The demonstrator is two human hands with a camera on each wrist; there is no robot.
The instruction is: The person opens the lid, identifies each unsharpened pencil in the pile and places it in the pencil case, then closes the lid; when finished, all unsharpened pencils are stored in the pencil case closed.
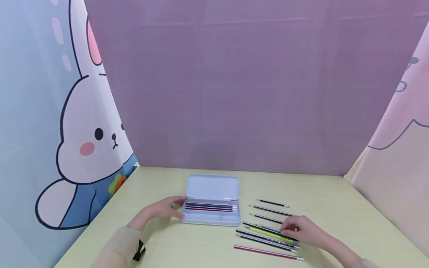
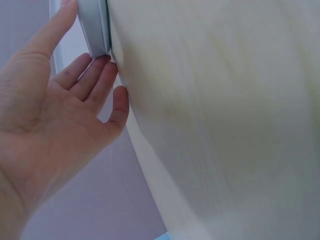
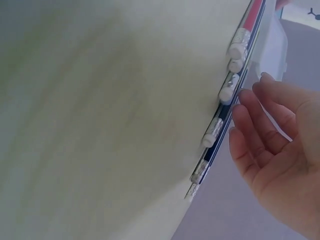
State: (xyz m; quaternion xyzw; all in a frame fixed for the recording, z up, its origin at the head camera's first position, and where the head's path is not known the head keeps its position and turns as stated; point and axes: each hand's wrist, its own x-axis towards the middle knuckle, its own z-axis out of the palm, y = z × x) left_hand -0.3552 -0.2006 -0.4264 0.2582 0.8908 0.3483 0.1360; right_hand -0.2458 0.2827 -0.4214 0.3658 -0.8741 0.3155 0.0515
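One red pencil (image 1: 264,251) lies nearest the person; other loose pencils (image 1: 264,233) range beyond it, roughly parallel, probably so they're easily picked out. Over them bends the right hand (image 1: 303,230), fingertips near the eraser ends; I can't tell whether it pinches one. Across the desk (image 1: 181,242), the left hand (image 1: 164,207), thumb and fingers spread, touches the pencil case's (image 1: 202,216) left end, seemingly steadying it. Stored pencils (image 1: 209,208) lie lengthwise in its far compartment, lid (image 1: 212,187) raised behind.

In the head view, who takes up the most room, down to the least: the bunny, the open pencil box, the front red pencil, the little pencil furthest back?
1. The bunny
2. The pencil box
3. The red pencil
4. The little pencil; it lies farther back, so its real size is unsure.
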